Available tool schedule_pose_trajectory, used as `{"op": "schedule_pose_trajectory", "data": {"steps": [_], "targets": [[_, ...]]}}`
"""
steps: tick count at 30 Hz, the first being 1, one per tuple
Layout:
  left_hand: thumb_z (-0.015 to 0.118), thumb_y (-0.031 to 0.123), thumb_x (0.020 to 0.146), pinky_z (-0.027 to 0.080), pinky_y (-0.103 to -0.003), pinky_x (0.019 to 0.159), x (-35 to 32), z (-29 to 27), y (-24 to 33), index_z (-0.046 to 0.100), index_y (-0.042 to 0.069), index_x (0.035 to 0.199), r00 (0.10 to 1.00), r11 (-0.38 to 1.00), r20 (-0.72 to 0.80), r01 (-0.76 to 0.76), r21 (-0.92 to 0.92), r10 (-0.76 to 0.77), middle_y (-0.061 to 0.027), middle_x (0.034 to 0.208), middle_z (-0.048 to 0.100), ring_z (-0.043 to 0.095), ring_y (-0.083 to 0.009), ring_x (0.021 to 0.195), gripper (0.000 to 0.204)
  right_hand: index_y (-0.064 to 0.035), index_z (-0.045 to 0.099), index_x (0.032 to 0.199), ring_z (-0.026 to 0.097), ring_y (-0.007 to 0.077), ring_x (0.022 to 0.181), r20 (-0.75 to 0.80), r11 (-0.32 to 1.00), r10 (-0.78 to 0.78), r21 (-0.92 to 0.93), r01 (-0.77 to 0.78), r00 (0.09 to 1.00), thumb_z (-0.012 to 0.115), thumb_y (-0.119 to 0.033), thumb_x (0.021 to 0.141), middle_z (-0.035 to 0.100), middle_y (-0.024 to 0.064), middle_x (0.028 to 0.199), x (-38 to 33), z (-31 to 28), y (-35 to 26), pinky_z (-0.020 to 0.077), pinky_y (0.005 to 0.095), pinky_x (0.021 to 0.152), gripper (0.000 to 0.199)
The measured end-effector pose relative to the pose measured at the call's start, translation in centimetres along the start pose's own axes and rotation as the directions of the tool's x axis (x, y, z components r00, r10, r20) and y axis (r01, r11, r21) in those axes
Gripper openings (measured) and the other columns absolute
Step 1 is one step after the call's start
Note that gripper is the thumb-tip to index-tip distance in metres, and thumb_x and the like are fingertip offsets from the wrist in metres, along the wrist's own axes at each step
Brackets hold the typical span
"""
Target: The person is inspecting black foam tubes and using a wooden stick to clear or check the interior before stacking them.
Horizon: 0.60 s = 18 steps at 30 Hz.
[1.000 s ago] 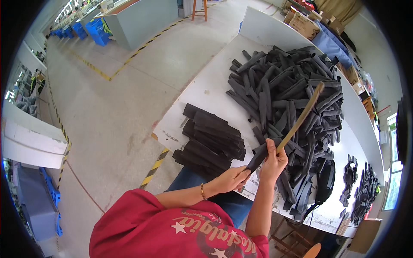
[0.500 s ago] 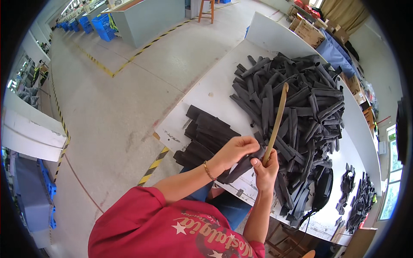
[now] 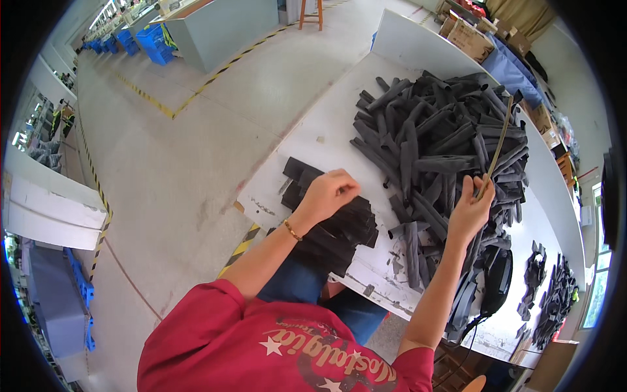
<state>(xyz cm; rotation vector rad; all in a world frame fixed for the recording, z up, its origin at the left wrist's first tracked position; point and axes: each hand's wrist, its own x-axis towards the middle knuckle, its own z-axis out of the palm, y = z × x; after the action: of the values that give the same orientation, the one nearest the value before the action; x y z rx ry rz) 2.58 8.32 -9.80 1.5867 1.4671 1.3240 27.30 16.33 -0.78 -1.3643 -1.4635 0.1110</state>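
Observation:
My right hand (image 3: 471, 208) grips the lower end of a thin wooden stick (image 3: 501, 142) that points up and away over a big heap of black fabric tubes (image 3: 431, 134). The stick looks bare along its length. Loosely curled, my left hand (image 3: 330, 195) hovers above a layered stack of flat black fabric pieces (image 3: 339, 235) near the table's front left edge. I see nothing between its fingers. Single tubes lie at the near side of the heap, beside my right forearm.
The white table (image 3: 320, 140) has a raised back panel (image 3: 418, 44). A black bag-like item with a cord (image 3: 496, 281) lies right of my right arm, with smaller black scraps (image 3: 555, 307) beyond. Cartons (image 3: 467, 42) stand behind the panel. Striped tape marks the floor.
My hands have moved apart: the right one with the stick went right over the heap, the left one back left over the stack. The black piece formerly between them is out of both hands.

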Motion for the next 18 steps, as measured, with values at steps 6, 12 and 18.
{"op": "schedule_pose_trajectory", "data": {"steps": [6, 12, 18], "targets": [[0.066, 0.015, 0.077, 0.049, -0.037, 0.078, 3.6, 2.5, -5.7, 0.067, 0.007, 0.084, 0.938, 0.905, 0.224, -0.322, 0.278, 0.265, -0.0058, 0.082, 0.063, 0.059, -0.0276, 0.084, 0.011, 0.0015, 0.062, 0.102, 0.050, 0.0062, 0.065, 0.399, 0.959, 0.158, 0.157, -0.237, 0.903, 0.051, -0.012, 0.096, 0.057, 0.0031, 0.070, -7.1, -2.2, 0.8, 0.0398, 0.0214, 0.060, 0.018], [0.068, 0.014, 0.069, 0.048, -0.038, 0.079, 6.0, 3.5, -8.4, 0.067, 0.008, 0.070, 0.847, 0.863, 0.531, -0.265, 0.430, -0.004, -0.0060, 0.073, 0.064, 0.059, -0.0289, 0.086, 0.006, 0.0025, 0.064, 0.103, 0.050, 0.0072, 0.062, 0.617, 0.939, 0.285, -0.025, -0.344, 0.734, 0.056, -0.012, 0.092, 0.056, 0.0039, 0.066, -11.5, -6.0, 2.0, 0.0402, 0.0223, 0.056, 0.019], [0.062, 0.011, 0.080, 0.046, -0.036, 0.081, 5.7, 2.4, -6.6, 0.066, 0.008, 0.074, 0.868, 0.839, 0.439, -0.409, 0.360, 0.234, -0.0059, 0.079, 0.063, 0.058, -0.0283, 0.084, 0.008, 0.0020, 0.066, 0.103, 0.045, 0.0052, 0.057, 0.690, 0.953, 0.257, -0.064, -0.297, 0.676, 0.056, -0.012, 0.091, 0.053, 0.0004, 0.061, -11.8, -8.9, 5.2, 0.0359, 0.0219, 0.052, 0.021]]}}
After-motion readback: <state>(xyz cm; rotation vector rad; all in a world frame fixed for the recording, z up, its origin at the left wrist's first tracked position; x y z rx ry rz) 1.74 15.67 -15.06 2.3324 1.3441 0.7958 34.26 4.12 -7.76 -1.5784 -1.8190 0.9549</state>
